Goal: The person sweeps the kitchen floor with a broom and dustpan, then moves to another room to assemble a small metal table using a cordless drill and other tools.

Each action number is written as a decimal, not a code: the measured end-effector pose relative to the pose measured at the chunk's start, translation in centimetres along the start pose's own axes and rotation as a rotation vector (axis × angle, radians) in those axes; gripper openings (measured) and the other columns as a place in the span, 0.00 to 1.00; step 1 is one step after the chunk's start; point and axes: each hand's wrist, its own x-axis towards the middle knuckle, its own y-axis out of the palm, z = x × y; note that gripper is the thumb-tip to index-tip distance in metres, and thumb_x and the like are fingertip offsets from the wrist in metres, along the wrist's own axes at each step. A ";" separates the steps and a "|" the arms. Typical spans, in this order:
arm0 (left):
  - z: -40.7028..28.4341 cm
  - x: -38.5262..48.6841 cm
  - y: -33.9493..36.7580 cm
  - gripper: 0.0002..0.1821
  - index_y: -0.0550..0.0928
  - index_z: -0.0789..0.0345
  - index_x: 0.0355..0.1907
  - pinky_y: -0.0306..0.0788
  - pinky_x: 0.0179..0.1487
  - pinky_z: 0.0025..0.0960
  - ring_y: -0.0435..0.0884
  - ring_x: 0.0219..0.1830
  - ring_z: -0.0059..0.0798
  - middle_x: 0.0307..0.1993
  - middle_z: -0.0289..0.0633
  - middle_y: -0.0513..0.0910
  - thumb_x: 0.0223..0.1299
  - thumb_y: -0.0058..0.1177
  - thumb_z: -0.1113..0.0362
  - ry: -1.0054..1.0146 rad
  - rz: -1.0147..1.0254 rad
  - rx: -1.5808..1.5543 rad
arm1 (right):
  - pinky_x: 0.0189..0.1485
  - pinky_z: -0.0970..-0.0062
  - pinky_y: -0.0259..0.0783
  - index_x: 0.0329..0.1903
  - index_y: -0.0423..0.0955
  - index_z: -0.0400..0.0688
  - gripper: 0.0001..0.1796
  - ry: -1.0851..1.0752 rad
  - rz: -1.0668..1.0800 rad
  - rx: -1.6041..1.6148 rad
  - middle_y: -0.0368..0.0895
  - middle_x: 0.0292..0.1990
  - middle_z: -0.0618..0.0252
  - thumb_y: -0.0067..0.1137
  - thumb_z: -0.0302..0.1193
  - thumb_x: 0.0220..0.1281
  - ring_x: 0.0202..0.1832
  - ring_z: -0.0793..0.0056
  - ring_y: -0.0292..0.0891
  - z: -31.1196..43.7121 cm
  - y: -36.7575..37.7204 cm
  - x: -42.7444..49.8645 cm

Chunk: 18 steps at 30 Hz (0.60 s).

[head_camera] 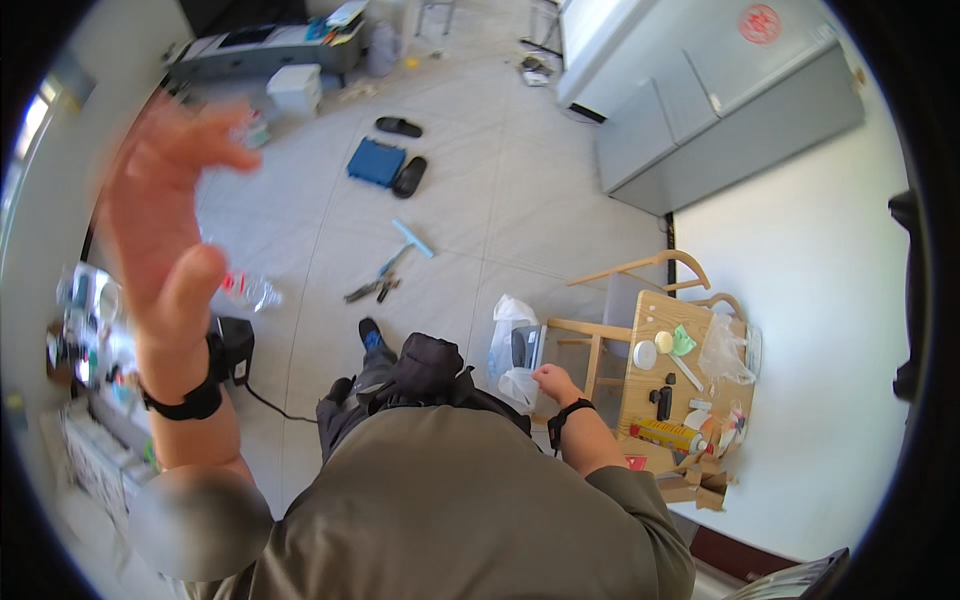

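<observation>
My left hand is raised at the left, close to the camera and somewhat blurred, with its fingers spread and nothing in it. A black strap with a black device circles that wrist. My right hand hangs low beside a white plastic bag, its fingers curled; whether it grips the bag or the grey box in it is not clear. On the floor ahead lie a light blue squeegee, some dark tools, a blue case and a pair of black slippers.
At the right stands a wooden table bearing a yellow spray can, a plastic bag and small items, with a wooden chair beside it. A clear plastic bottle lies at the left. A white bin and a refrigerator stand farther off.
</observation>
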 end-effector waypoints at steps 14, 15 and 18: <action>33.9 -33.7 6.8 0.14 0.84 0.60 0.36 0.73 0.48 0.45 0.81 0.43 0.47 0.37 0.49 0.83 0.55 0.51 0.55 -1.352 0.959 0.502 | 0.40 0.60 0.71 0.31 0.78 0.39 0.16 -0.148 -0.237 -0.127 0.81 0.32 0.49 0.57 0.41 0.52 0.38 0.51 0.77 13.5 -4.9 7.1; 34.6 -32.7 7.1 0.14 0.83 0.61 0.37 0.73 0.49 0.45 0.80 0.44 0.47 0.38 0.49 0.83 0.55 0.51 0.54 -1.464 0.923 0.457 | 0.40 0.59 0.71 0.31 0.78 0.39 0.17 -0.175 -0.211 -0.129 0.81 0.32 0.49 0.56 0.42 0.53 0.39 0.50 0.77 13.7 -5.7 8.2; 35.7 -27.4 8.5 0.17 0.81 0.63 0.39 0.71 0.51 0.45 0.78 0.47 0.49 0.41 0.50 0.82 0.58 0.50 0.51 -1.390 0.854 0.552 | 0.41 0.58 0.71 0.31 0.78 0.38 0.19 -0.238 -0.175 -0.345 0.81 0.33 0.48 0.54 0.43 0.55 0.39 0.49 0.76 14.5 -7.2 13.3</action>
